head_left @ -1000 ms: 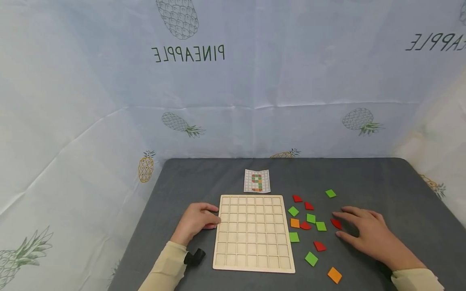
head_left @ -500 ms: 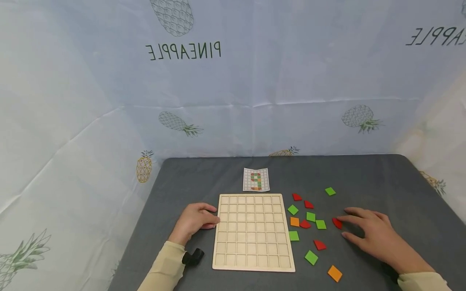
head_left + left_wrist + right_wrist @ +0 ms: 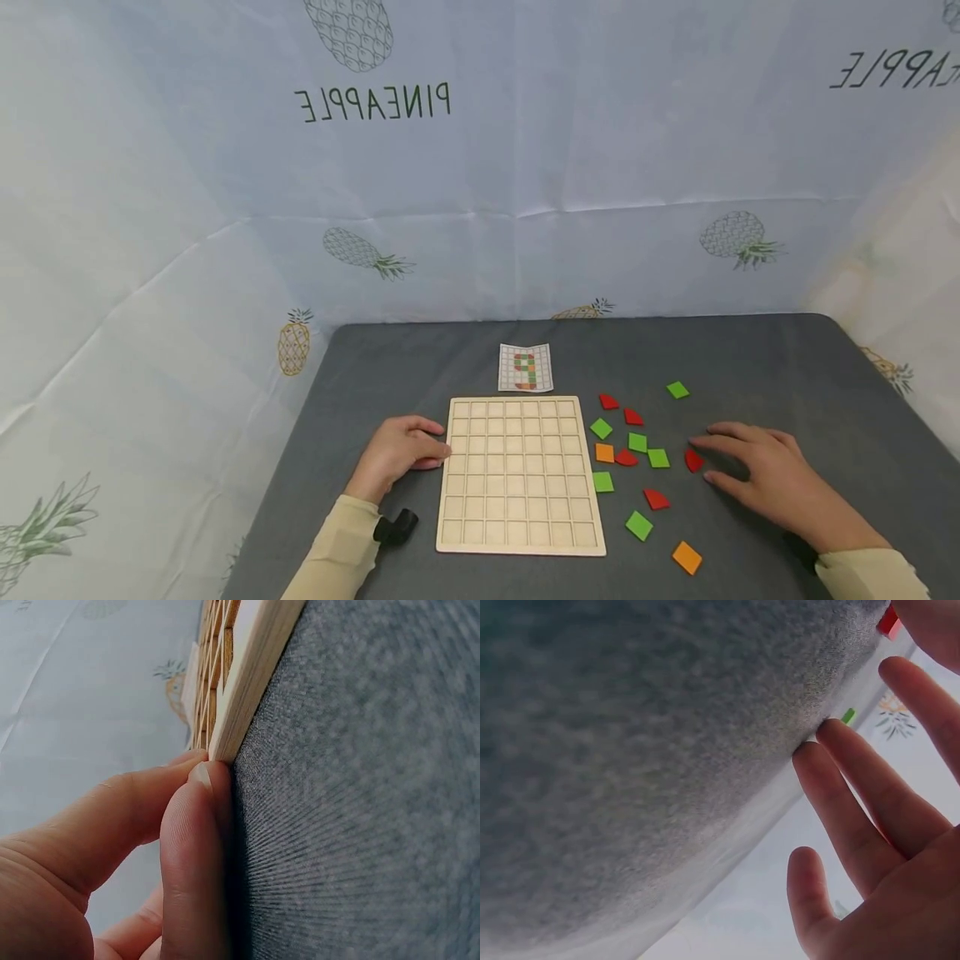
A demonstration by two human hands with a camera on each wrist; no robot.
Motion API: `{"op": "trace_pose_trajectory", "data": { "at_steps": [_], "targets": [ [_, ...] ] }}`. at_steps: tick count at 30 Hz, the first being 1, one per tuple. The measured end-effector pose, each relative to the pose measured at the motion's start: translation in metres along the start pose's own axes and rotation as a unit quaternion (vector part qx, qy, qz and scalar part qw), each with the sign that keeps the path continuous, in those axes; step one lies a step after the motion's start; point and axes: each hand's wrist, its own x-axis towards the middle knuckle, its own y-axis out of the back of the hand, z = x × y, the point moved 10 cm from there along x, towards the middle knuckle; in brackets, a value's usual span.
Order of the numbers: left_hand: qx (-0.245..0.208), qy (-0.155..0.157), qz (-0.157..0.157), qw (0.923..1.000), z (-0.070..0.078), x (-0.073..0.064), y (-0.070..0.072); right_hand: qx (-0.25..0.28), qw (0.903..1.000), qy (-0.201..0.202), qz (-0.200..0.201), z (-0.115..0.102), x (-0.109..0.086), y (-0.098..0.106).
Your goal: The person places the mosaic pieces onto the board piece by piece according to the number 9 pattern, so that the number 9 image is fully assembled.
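Note:
My left hand point(image 3: 397, 454) is at the left edge of a pale wooden grid board point(image 3: 517, 500), thumb and forefinger pinching its rim. Close up in the left wrist view, the thumb point(image 3: 191, 855) lies against the board's side edge. On the other side of the table, my right hand point(image 3: 765, 475) is spread low over the dark cloth. A red quarter-round tile point(image 3: 693, 460) lies between its forefinger and thumb tips, with the forefinger right at the tile. In the right wrist view the red tile point(image 3: 889, 621) shows partly behind the thumb, and the other fingers are extended.
Several loose tiles lie right of the board, among them a green square point(image 3: 639, 526), an orange square point(image 3: 687, 557) and a red quarter-round point(image 3: 656, 499). Behind the board is a pattern card point(image 3: 525, 368) printed with a coloured figure. A pineapple-print curtain point(image 3: 517, 167) hangs beyond the table.
My right hand has shifted right, then slightly back left, and the red tile by its fingertips has turned a little. The left hand stays at the board. The head view has tilted slightly.

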Motion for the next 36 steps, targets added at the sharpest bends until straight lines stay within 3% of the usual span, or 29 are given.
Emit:
{"op": "trace_pose_trajectory", "data": {
  "at_steps": [10, 26, 36],
  "targets": [
    [-0.004, -0.004, -0.005, 1.0000, 0.000, 0.000, -0.001, 0.000, 0.9996, 0.024, 0.013, -0.002, 0.006, -0.001],
    [-0.006, -0.017, -0.022, 0.9996, 0.003, -0.002, -0.003, 0.017, 0.9998, 0.005, -0.003, -0.003, 0.016, -0.003],
    [-0.008, -0.018, -0.024, 0.9995, 0.004, -0.001, -0.001, -0.007, 0.9998, 0.015, 0.009, -0.011, 0.029, -0.002]
  ]
}}
